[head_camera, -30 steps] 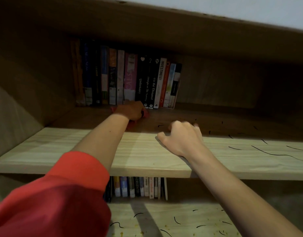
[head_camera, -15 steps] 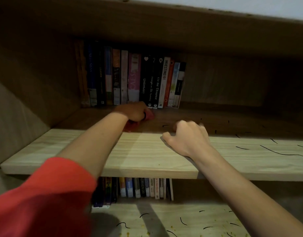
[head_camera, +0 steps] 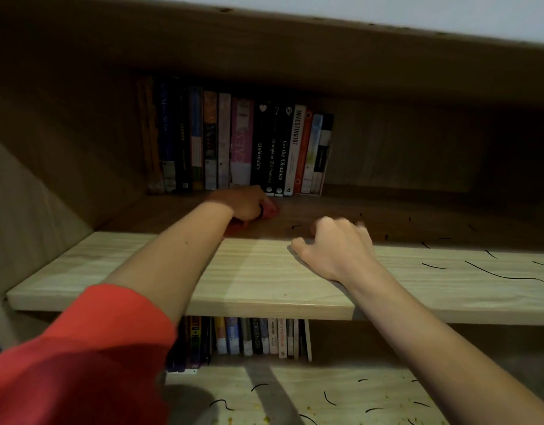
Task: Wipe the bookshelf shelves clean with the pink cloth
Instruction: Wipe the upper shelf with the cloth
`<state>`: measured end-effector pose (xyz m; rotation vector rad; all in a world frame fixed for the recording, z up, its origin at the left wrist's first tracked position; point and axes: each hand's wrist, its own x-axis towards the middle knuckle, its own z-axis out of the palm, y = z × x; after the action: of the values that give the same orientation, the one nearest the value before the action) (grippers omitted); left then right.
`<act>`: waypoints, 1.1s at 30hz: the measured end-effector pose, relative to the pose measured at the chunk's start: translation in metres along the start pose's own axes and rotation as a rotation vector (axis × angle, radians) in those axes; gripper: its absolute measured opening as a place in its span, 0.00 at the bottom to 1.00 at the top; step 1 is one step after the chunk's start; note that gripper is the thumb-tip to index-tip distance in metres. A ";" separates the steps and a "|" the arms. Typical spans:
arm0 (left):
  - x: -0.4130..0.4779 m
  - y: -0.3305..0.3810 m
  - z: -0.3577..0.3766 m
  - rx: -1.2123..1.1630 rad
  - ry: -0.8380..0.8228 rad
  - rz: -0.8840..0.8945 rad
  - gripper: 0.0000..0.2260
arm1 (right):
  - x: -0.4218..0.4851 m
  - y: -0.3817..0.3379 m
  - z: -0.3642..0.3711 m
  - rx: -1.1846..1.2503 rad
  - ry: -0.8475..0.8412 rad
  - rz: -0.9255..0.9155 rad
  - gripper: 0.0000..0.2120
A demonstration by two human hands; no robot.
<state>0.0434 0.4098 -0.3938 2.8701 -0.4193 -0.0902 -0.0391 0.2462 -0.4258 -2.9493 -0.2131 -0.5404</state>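
Gripping bunched pink cloth [head_camera: 272, 210] on woodgrain shelf [head_camera: 258, 271]

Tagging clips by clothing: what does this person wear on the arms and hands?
A red-orange sleeve covers the left upper arm. The left hand has what looks like a dark ring. The right hand and forearm are bare.

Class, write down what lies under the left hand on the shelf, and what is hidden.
A pink cloth: bits show past the knuckles and beneath the wrist. The left hand covers most of it, and the shelf patch below is hidden.
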 end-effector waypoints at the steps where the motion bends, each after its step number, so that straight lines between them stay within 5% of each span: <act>1: -0.006 -0.001 -0.001 0.008 -0.018 0.009 0.27 | 0.000 0.000 0.001 0.002 0.003 0.000 0.16; 8: -0.061 0.027 0.010 0.163 -0.036 -0.167 0.14 | -0.004 -0.002 -0.002 0.026 0.009 0.037 0.16; 15: -0.094 0.036 0.020 -0.007 0.087 -0.052 0.26 | -0.016 -0.003 -0.007 0.140 0.136 0.014 0.11; 17: -0.103 0.038 0.025 0.025 0.133 -0.065 0.28 | -0.031 0.000 -0.012 0.374 0.153 -0.036 0.10; 21: -0.108 0.035 0.031 -0.013 0.163 -0.068 0.25 | -0.077 0.023 -0.031 0.871 -0.134 -0.156 0.09; 33: -0.160 0.049 0.036 -0.228 0.061 0.297 0.31 | -0.088 0.045 -0.028 0.966 0.034 -0.156 0.07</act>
<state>-0.1271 0.4021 -0.4120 2.5495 -0.7640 0.0025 -0.1231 0.1879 -0.4362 -1.9917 -0.5260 -0.3536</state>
